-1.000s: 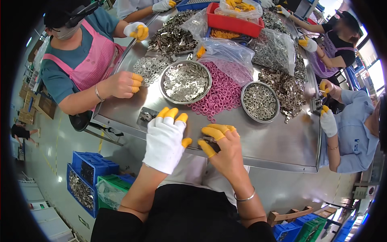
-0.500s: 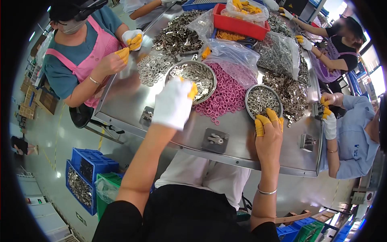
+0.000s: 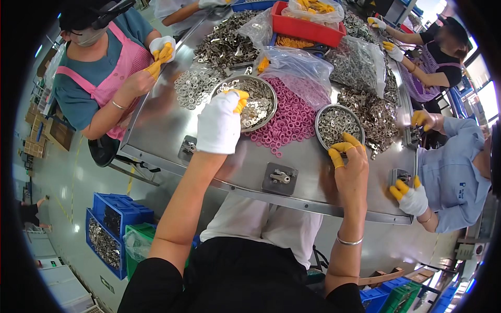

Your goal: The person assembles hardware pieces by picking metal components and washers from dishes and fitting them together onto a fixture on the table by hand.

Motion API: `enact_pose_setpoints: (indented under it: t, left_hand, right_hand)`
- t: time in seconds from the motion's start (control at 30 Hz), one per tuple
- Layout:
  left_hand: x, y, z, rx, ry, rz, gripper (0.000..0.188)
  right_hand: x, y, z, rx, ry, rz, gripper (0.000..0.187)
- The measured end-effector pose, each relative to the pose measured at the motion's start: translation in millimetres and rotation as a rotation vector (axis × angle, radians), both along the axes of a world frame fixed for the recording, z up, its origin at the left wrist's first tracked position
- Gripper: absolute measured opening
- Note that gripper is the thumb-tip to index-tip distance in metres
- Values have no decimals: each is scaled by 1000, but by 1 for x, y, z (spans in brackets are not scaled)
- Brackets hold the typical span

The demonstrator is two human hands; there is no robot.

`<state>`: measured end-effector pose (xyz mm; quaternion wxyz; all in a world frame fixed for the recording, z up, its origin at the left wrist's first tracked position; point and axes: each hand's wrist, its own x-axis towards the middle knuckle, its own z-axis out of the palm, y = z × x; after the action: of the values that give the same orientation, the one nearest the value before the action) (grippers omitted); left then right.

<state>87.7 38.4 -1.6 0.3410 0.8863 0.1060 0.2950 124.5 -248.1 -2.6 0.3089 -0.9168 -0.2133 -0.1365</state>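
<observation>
My left hand (image 3: pixel 219 125), in a white glove with yellow fingertips, is over the near left of a round metal bowl (image 3: pixel 275 99) of small flat metal pieces. Its fingers are curled together, and what they pinch, if anything, is hidden. My right hand (image 3: pixel 350 163), with yellow finger covers, bends its fingers over the near rim of a smaller metal bowl (image 3: pixel 317 121) of metal washers (image 3: pixel 338 127). What lies between those fingertips cannot be made out. Between my arms, a square metal fixture (image 3: pixel 280 179) with a small metal part on it sits near the table edge.
Pink rings (image 3: pixel 292 122) lie heaped between the bowls, partly under a clear plastic bag (image 3: pixel 302 68). Metal parts (image 3: pixel 227 41) and loose washers (image 3: pixel 195 86) pile up at left. A red bin (image 3: pixel 308 26) stands behind. Co-workers sit on both sides, one sleeve (image 3: pixel 449 172) close at right.
My left hand has shifted slightly left and up over its bowl. The right fingers have drawn closer together at the washer bowl. The right-hand co-worker's gloved hand has moved down to a nearby fixture.
</observation>
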Motion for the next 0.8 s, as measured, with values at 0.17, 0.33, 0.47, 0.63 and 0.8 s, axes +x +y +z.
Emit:
enact_pose_setpoints:
  t: [0.17, 0.33, 0.47, 0.63, 0.8]
  left_hand:
    - [-37, -41, 0, -147, 101, -123, 27]
    - [-59, -64, 2, -655, 261, -172, 26]
    - [-65, -51, -7, -250, 107, -311, 28]
    - [-75, -52, -8, -294, 155, -315, 22]
    - [-81, -55, 5, -874, 392, -166, 18]
  right_hand:
    - [-7, 12, 16, 354, 82, 77, 13]
    - [-56, 40, 21, 453, 494, 368, 13]
    - [-58, 42, 22, 489, 658, 306, 13]
    - [-51, 35, 20, 480, 719, 364, 21]
    - [-50, 40, 29, 415, 745, 299, 25]
